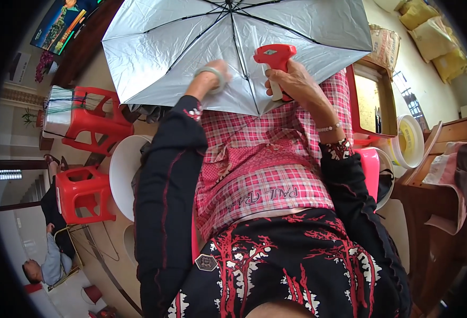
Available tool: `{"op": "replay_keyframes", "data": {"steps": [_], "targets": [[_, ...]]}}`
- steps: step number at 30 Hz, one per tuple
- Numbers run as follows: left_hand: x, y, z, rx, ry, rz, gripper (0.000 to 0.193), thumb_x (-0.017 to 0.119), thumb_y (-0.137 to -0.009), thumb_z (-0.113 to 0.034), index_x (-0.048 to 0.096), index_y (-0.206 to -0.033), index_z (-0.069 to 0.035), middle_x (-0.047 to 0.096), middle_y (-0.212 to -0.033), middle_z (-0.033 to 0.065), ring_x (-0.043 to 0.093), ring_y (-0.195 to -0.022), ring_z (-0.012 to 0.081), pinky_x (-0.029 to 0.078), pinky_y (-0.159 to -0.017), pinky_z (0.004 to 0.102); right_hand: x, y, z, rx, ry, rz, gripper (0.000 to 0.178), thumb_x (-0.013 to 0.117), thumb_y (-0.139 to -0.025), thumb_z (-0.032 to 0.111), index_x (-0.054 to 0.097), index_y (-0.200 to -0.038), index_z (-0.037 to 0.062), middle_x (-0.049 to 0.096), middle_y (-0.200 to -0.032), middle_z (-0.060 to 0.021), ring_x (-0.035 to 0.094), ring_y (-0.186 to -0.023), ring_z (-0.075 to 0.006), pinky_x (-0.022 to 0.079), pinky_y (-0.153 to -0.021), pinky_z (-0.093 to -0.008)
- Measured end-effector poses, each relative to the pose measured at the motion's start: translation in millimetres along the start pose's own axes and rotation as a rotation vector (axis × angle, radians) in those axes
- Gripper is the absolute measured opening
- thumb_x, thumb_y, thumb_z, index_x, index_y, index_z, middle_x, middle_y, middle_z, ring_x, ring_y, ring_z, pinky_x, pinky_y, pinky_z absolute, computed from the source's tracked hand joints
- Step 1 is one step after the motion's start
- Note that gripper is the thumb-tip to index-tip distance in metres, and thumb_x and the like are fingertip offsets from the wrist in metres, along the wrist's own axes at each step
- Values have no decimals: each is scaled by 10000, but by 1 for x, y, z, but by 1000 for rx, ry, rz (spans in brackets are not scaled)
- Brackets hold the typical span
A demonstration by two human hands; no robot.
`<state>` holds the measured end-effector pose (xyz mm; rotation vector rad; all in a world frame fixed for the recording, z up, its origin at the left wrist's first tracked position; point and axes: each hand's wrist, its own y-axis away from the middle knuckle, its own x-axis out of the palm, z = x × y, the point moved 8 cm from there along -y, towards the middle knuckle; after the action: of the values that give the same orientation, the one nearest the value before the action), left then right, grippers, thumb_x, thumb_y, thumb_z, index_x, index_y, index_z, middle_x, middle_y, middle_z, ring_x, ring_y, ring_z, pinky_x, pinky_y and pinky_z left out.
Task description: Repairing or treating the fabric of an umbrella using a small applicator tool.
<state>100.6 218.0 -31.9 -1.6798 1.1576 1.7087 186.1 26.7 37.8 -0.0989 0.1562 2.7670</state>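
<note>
One silvery, creased umbrella [148,69] before us! Our right hand [294,82] wraps its fingers round one red pistol-shaped tool [277,55]; our left hand [217,71] blurs, fingers we can't tell.

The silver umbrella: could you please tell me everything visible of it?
The silver umbrella is spread open, its shiny, slightly wrinkled, fabric-like inner side facing the camera. Thin dark ribs run out from a hub at the picture's upper edge, where the umbrella is cut off. Its near edge reaches over the checked pink cloth on the person's lap. The left hand, blurred, and the right hand, holding a red tool, overlap it; their contact is unclear.
</note>
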Motion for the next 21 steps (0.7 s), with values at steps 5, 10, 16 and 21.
{"op": "replay_keyframes", "data": {"steps": [5,10,16,21], "targets": [[14,-1,-47,-214,141,-78,379,615,-699,-281,610,-930,19,594,-959,219,586,-908,323,467,-781,381,-1,-1,-6,-7,19,-1,313,542,-796,201,497,-986,-44,576,-751,-81,574,-621,-144,464,-548,-263],[21,-5,-31,-252,138,-258,364,565,-707,-318,631,-848,10,618,-841,208,607,-707,339,482,-681,371,-15,0,-10,10,25,-78,313,550,-780,205,501,-972,-37,581,-752,-85,578,-611,-148,466,-546,-268],[-19,-8,-26,-135,323,117,301,580,-708,-274,627,-738,22,616,-668,159,616,-642,246,472,-682,360,-33,-6,-11,40,32,-155,299,552,-775,201,503,-958,-29,583,-741,-83,578,-605,-149,461,-533,-283],[-93,-6,-26,108,158,173,330,545,-732,-278,606,-739,46,608,-714,174,580,-564,278,466,-593,371,-37,-11,16,-1,149,-116,290,558,-766,189,508,-937,-40,583,-721,-83,580,-618,-152,452,-532,-302]]}}
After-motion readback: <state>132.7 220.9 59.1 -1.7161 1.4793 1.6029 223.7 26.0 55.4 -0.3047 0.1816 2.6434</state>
